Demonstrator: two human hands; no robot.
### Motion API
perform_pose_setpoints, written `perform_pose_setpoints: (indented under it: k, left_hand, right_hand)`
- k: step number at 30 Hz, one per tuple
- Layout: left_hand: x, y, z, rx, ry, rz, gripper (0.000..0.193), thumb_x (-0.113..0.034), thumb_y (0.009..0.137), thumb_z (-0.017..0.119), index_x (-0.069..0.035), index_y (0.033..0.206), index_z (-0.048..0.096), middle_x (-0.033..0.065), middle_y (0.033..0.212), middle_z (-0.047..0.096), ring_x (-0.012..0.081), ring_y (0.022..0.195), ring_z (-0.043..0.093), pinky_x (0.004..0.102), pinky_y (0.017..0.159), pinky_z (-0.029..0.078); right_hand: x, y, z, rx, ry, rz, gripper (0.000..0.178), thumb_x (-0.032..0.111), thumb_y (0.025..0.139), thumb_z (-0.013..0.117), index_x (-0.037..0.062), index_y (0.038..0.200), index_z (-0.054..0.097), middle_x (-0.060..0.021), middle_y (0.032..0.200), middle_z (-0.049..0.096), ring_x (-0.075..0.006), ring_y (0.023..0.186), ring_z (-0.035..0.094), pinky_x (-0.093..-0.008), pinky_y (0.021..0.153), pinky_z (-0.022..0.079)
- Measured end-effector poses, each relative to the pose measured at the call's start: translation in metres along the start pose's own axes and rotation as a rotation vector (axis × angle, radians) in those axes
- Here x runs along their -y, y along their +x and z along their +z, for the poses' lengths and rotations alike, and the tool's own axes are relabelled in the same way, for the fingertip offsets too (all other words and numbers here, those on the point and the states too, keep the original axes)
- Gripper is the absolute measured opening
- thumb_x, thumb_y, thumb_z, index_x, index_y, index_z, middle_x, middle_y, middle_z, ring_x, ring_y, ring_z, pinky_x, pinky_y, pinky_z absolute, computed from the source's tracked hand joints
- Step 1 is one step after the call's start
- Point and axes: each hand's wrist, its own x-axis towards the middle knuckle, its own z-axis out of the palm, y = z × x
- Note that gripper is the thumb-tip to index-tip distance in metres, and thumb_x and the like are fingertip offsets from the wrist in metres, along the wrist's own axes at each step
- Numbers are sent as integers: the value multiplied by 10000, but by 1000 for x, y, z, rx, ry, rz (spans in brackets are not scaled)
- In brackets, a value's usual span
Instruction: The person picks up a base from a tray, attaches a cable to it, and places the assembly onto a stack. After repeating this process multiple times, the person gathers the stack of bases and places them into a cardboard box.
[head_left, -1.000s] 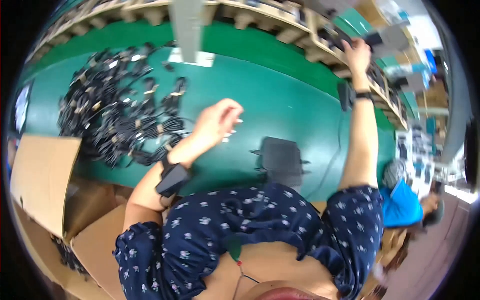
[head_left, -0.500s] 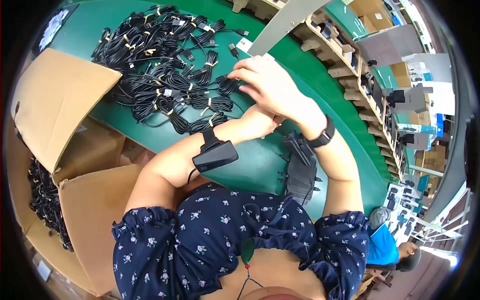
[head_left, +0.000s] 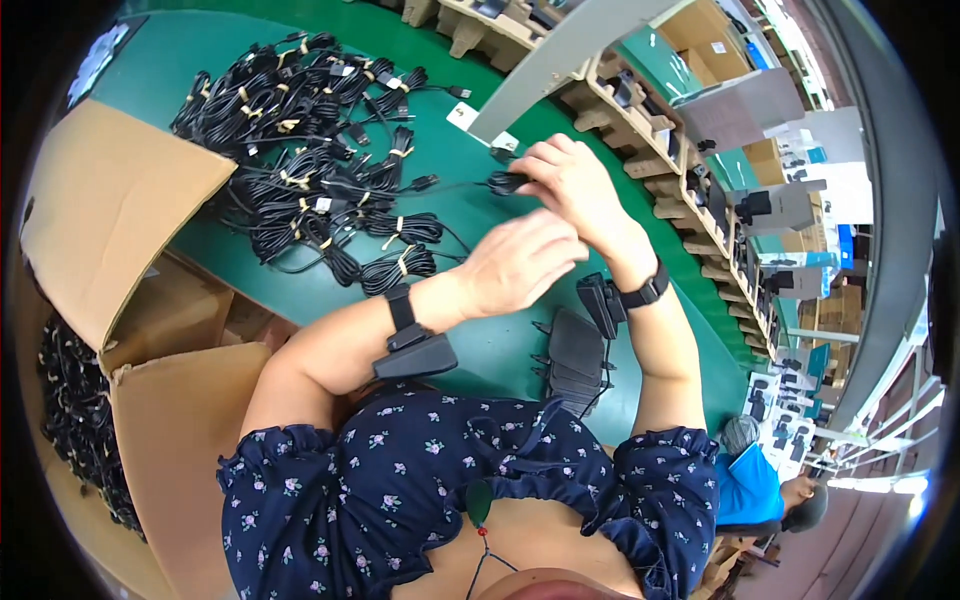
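My right hand point(head_left: 575, 190) pinches a coiled black cable point(head_left: 505, 182) between thumb and fingers, above the green table. The coil's lead with a USB plug point(head_left: 424, 183) stretches left toward the pile. Just below and left, my left hand point(head_left: 520, 262) has its fingers stretched toward the right wrist and holds nothing that shows. Left of both hands spreads a pile of black cables point(head_left: 290, 130), coiled and bound with pale ties. Nearest to my left hand is a bound coil point(head_left: 398, 266) at the pile's lower edge.
An open cardboard box point(head_left: 190, 420) with more black cables stands at the left. Several flat black adapters point(head_left: 577, 355) lie in front of me. A grey metal post point(head_left: 545, 75) rises beyond the hands. Cardboard trays point(head_left: 690, 190) line the far right; a person in blue point(head_left: 750, 490) sits there.
My right hand has drawn a coiled cable away from the pile, to the right. My left hand has come out from under it, its fingers now stretched.
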Motion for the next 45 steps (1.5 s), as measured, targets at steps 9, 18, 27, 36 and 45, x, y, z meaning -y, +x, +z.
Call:
perform_pose_setpoints:
  k: [9,18,27,36,45]
  left_hand:
    - [44,7,-32,119,-360,-705,380,-216,937,523,-9,1252,475,143,1133,593,260,1065,575,379,936,437]
    - [40,-8,4,188,-425,-450,395,-333,992,377,-23,943,618,97,939,561,245,885,524,374,799,434]
    - [15,1,5,110,-1162,-902,430,-428,1000,315,-38,1048,492,66,901,584,158,812,585,279,726,463]
    - [12,9,-24,843,-795,-938,232,-240,942,474,-74,814,573,-17,643,520,59,503,462,200,450,346]
    - [29,0,-20,415,-909,-1017,275,-195,955,509,-7,1157,512,71,925,607,120,745,587,254,702,508]
  right_hand:
    - [9,-67,-43,-246,591,386,223,73,837,644,35,1053,602,-64,1001,626,-165,929,571,-304,791,465]
    - [31,-66,-10,-249,1148,661,161,111,876,622,18,1004,595,-3,873,601,-78,804,565,-241,748,482]
    - [34,-70,5,-346,503,502,222,153,801,671,-2,940,592,-110,979,541,-261,971,523,-333,826,430]
    - [75,-89,1,-144,119,51,670,347,761,641,74,1336,429,-112,1099,567,-265,1038,550,-423,950,416]
    - [15,-118,-34,-211,-100,437,226,230,829,625,175,1048,630,-34,641,528,-212,592,578,-336,508,457]
